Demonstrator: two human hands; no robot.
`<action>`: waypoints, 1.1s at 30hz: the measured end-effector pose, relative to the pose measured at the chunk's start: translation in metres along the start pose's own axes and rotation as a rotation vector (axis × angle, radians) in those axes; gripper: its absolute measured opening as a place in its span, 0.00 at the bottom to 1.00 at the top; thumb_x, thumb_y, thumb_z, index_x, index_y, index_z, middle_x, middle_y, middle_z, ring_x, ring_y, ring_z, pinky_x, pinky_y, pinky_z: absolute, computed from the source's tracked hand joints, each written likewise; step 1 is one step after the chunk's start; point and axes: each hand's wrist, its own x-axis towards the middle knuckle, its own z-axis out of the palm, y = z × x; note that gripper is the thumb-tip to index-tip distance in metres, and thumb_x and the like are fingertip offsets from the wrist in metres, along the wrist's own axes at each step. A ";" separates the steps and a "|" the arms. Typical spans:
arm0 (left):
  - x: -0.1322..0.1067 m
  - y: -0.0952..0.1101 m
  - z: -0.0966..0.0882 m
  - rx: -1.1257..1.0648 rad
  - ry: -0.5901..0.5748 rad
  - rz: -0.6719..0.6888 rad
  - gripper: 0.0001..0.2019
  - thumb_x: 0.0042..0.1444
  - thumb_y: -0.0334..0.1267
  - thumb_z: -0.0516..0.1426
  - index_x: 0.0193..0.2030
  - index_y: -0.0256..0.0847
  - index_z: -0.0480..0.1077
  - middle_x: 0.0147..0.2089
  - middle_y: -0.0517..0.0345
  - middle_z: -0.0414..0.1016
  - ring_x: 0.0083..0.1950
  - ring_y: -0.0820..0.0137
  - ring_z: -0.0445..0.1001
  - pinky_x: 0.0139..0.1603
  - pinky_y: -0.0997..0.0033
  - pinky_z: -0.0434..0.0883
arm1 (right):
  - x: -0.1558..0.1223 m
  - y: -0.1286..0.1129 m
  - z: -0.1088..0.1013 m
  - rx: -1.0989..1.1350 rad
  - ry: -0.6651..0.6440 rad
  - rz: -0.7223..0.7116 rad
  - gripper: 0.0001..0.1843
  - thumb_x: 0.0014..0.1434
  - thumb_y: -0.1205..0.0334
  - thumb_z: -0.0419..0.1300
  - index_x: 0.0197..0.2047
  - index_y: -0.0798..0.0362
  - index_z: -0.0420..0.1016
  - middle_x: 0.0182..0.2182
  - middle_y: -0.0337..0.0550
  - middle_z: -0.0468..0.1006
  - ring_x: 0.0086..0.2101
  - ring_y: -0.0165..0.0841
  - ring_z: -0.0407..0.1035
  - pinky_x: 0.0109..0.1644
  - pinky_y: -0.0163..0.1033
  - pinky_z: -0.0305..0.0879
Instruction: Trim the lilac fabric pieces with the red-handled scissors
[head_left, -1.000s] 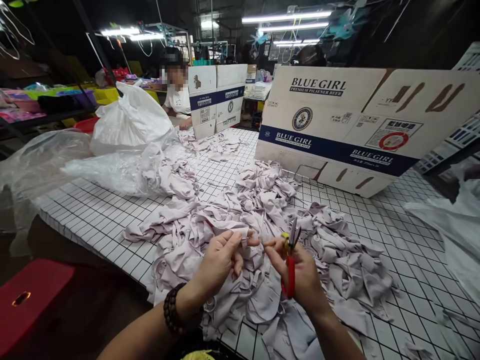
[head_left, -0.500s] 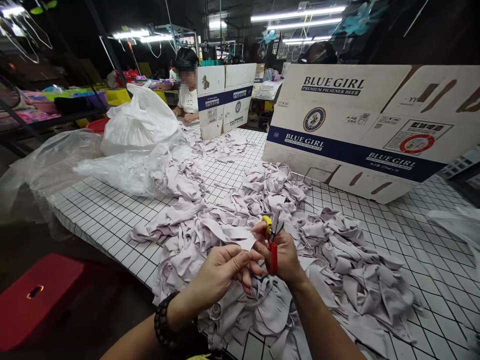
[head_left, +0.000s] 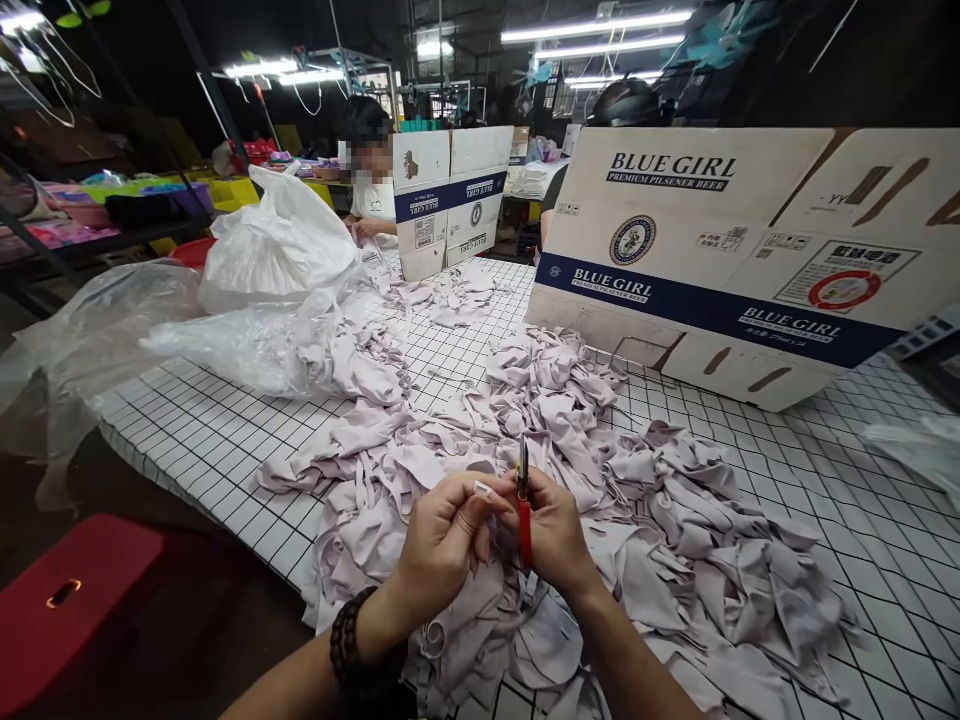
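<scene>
Both our hands meet in the head view above the near edge of the worktop (head_left: 862, 480), over a heap of lilac fabric pieces (head_left: 675, 520). Our left hand (head_left: 442, 535), with a dark bead bracelet (head_left: 352, 640) at the wrist, pinches a small pale strip (head_left: 482, 489), while our right hand (head_left: 559, 535) is clenched around red-handled snips (head_left: 523, 510), their blades upright and together just beside that strip. Along the far right edge stands a Blue Girl carton (head_left: 712, 260), and at the left edge lies a white plastic bag (head_left: 277, 250).

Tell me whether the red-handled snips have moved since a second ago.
Yes: judged against the printed cardboard box, the red-handled snips in the right hand have shifted left, toward the left hand pinching pale fabric.
</scene>
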 end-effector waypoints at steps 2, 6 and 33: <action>0.000 -0.004 0.001 -0.063 -0.032 -0.041 0.15 0.66 0.46 0.50 0.38 0.36 0.71 0.26 0.60 0.68 0.21 0.77 0.65 0.25 0.75 0.66 | -0.003 -0.008 -0.009 -0.047 -0.067 0.042 0.13 0.51 0.54 0.67 0.31 0.53 0.70 0.23 0.35 0.69 0.24 0.29 0.62 0.28 0.33 0.61; 0.001 -0.004 -0.002 0.068 -0.086 -0.040 0.15 0.68 0.44 0.47 0.41 0.36 0.69 0.29 0.59 0.66 0.30 0.73 0.70 0.36 0.72 0.68 | -0.014 -0.028 -0.035 -0.424 -0.129 0.010 0.12 0.52 0.55 0.66 0.32 0.51 0.67 0.25 0.34 0.67 0.26 0.30 0.62 0.29 0.34 0.59; 0.003 0.006 -0.008 0.234 -0.292 0.079 0.14 0.68 0.38 0.46 0.31 0.39 0.64 0.29 0.58 0.65 0.31 0.71 0.66 0.36 0.71 0.64 | -0.033 -0.053 -0.045 -0.948 -0.132 -0.211 0.11 0.53 0.56 0.62 0.27 0.49 0.64 0.24 0.38 0.69 0.25 0.32 0.63 0.26 0.35 0.57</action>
